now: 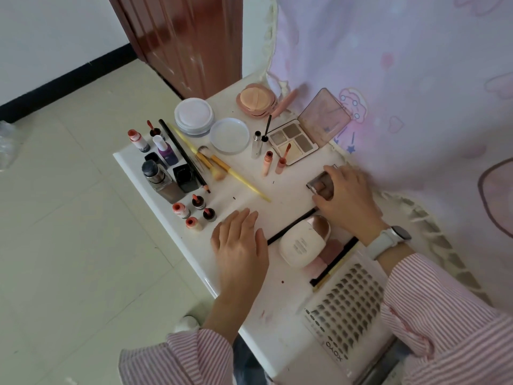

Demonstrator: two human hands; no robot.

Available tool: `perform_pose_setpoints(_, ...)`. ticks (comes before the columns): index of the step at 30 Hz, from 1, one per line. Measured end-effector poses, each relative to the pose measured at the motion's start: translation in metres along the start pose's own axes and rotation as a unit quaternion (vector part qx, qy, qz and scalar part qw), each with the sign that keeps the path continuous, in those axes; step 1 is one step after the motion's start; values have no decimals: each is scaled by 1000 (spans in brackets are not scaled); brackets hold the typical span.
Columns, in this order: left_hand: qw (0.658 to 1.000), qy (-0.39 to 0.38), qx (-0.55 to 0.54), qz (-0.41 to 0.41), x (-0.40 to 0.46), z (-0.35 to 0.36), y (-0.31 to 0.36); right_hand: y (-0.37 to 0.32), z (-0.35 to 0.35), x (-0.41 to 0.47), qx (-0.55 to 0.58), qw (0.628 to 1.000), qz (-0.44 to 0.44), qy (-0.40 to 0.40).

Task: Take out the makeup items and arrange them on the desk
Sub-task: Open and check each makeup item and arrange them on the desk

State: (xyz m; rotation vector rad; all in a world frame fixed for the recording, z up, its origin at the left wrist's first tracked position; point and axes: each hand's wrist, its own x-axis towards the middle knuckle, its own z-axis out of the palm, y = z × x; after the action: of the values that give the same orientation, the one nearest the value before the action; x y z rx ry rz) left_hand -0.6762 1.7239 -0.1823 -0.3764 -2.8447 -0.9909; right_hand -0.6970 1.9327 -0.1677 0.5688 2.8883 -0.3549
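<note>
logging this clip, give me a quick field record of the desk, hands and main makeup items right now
surface: white desk
left hand: flat on the desk, holding nothing
right hand: fingers curled on a small compact
open palette: far side, lid up
brushes: lying diagonally, centre
bottles: grouped at left edge
lash tray: near right corner

White desk, open eyeshadow palette, yellow brushes, bottles

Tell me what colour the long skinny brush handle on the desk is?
Yellow. The long brush handle shows clearly in the head view.
</note>
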Motion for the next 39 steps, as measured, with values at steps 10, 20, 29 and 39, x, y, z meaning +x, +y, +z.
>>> perform_pose_setpoints(10, 985, -16, -162, -54, -4, -19, 6, -22, -30, -40, 252, 957, -127, 71)
perform_pose_setpoints(20, 743, -379, -505, -223, 9, -53, 8, -51, -19, -97, 232, 924, -301, -48)
perform_pose_setpoints(29, 852, -268, -427, -141, 5, -61, -9, -49, -39, -96, 369, 907, -163, -118)
perform_pose_setpoints(39, 942, -187, -274, 41, -4, -54, 3, -75, -46, -94, 380, 902, -95, -180)
